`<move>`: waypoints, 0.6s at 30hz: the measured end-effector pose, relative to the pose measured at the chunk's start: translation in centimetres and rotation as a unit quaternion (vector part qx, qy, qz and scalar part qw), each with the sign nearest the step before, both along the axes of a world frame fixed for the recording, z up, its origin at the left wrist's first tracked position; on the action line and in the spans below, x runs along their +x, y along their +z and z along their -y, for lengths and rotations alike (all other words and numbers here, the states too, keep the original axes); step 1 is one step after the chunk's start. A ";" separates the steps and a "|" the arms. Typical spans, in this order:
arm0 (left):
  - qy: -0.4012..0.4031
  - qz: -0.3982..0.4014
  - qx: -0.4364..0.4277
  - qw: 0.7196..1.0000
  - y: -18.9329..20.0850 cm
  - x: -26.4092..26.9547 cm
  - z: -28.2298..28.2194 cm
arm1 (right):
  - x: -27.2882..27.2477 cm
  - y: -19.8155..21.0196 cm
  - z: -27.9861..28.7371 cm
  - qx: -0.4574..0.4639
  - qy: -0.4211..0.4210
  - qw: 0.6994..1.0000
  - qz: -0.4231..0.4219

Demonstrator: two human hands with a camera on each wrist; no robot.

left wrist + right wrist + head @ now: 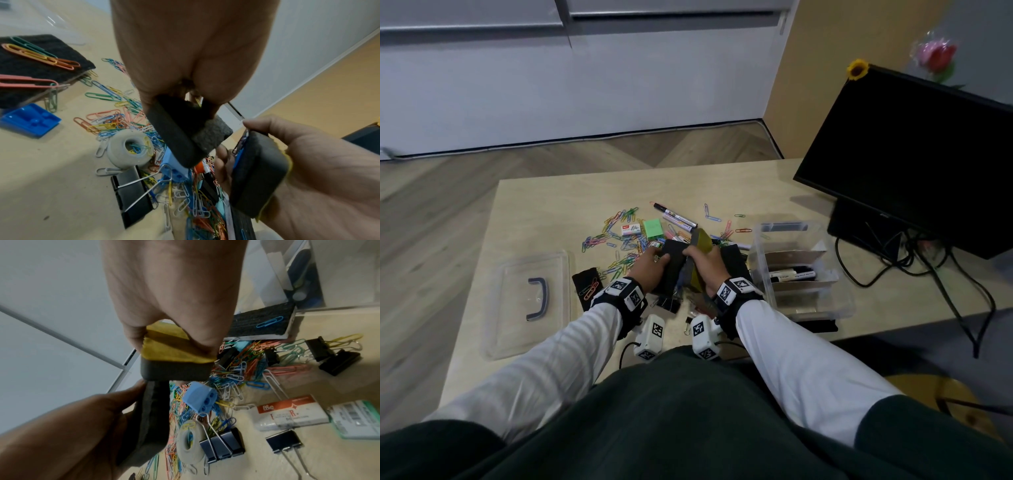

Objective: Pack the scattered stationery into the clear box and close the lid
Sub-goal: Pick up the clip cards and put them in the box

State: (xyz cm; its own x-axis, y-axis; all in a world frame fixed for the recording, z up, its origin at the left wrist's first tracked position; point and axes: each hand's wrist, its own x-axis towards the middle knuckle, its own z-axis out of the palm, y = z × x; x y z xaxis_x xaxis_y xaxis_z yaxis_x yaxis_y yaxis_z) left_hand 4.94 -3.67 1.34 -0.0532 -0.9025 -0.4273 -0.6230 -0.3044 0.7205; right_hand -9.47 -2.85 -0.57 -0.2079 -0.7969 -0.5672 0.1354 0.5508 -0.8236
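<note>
Fingers of left hand (650,269) grip a black felt eraser (674,270); right hand (705,267) clasps a yellow-backed one (174,360).

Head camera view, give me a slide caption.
Both hands, left hand and right hand, hold erasers above scattered paper clips beside the open clear box.

The left hand (650,270) grips a plain black eraser pad (673,270); the right hand (705,265) holds one that is dark grey with a mustard-yellow face (174,352). The paper clips (619,236) are a mix of blue, green, pink, orange, yellow and white. The sticky notes (653,229) are bright green, the sharpener (200,400) pale blue, the binder clips (223,446) black with silver arms, the wrist bands (626,291) black with white checkered tags
</note>
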 end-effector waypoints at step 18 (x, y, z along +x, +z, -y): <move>-0.116 -0.013 -0.064 0.991 -0.1 0.7 -0.2 | -2.0 0.7 -0.5 0.069 -0.017 0.994 0.078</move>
